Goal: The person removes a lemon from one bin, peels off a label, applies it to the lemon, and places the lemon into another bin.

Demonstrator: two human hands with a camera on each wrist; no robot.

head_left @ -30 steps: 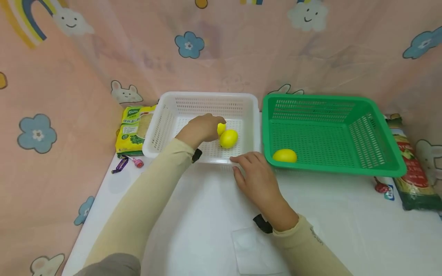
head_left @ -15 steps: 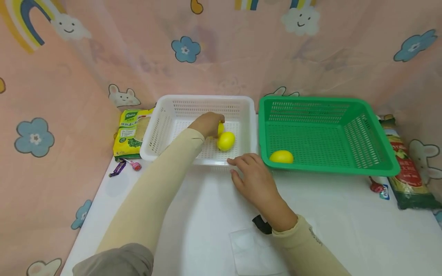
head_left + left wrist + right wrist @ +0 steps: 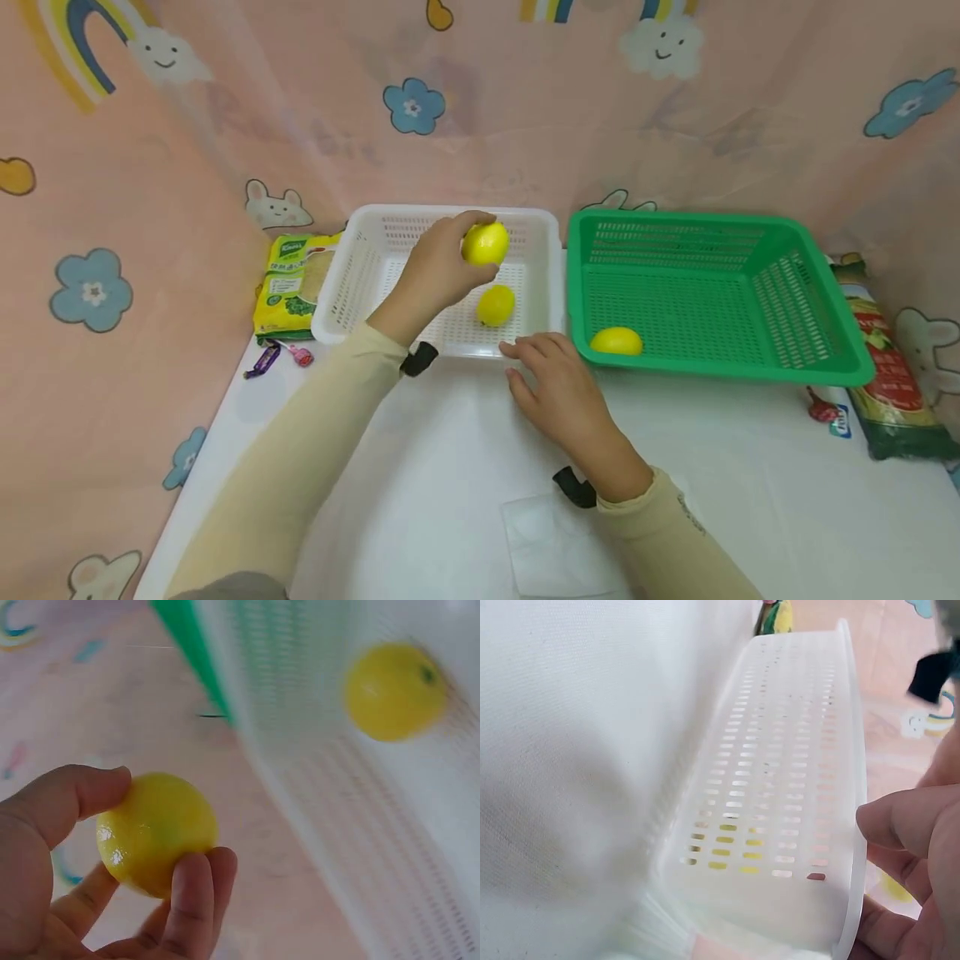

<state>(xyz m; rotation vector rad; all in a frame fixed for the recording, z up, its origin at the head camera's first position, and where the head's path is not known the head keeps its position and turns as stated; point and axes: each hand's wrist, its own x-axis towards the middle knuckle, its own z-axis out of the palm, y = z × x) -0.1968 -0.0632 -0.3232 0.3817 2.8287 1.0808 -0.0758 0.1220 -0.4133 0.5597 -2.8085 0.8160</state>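
Pinching a yellow lemon (image 3: 486,243) between thumb and fingertips, a person's left hand (image 3: 441,260) holds it up over the white basket (image 3: 540,317), on the left of the table (image 3: 427,467). Thumb and fingers press from opposite sides, probably because such a round, shiny fruit would slip from a looser hold. The right hand (image 3: 558,387), with no fruit in it, is curled over that basket's near rim beside its right corner; it seems to be there to keep the slotted plastic from sliding. A second lemon (image 3: 496,306) lies inside the white basket, towards the right end. Just to the right stands a green basket (image 3: 675,308), with a third lemon (image 3: 617,341) in its near left corner; side by side, both baskets are presumably within easy reach. A yellow packet (image 3: 288,287) lies left of the white basket and a red-and-green packet (image 3: 892,367) right of the green one, perhaps leaving the middle for the baskets.
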